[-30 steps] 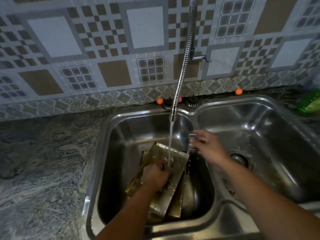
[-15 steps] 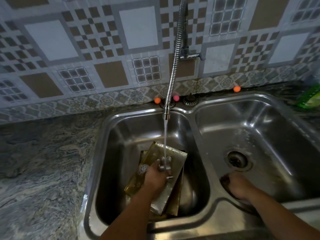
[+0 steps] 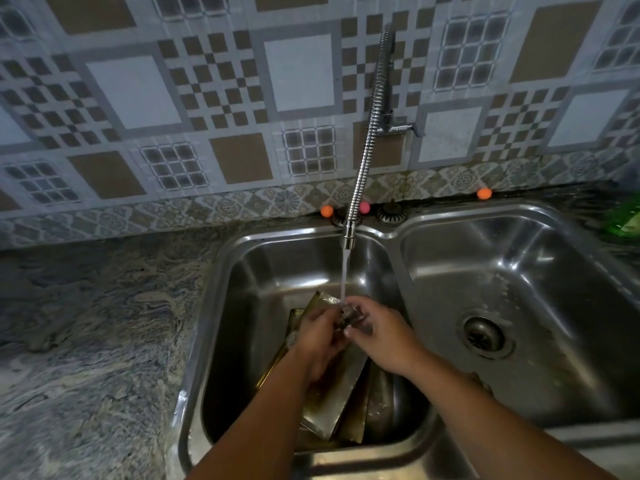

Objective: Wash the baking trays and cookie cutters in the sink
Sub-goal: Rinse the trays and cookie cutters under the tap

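While water falls from the coiled chrome spring faucet at the upper centre of the frame, a small shiny metal cookie cutter sits just under the stream, at the centre of the frame, above the left basin of the double stainless steel sink. Both hands meet on it: the left hand pinches it from the left, the right hand from the right, each grip closed on the cutter with fingertips close together. Its shape and long axis are too blurred to tell. Below the hands, gold-toned rectangular metal baking trays lean stacked in the same basin, their long sides running toward the lower right of the frame. Neither hand is clearly nearer the trays.
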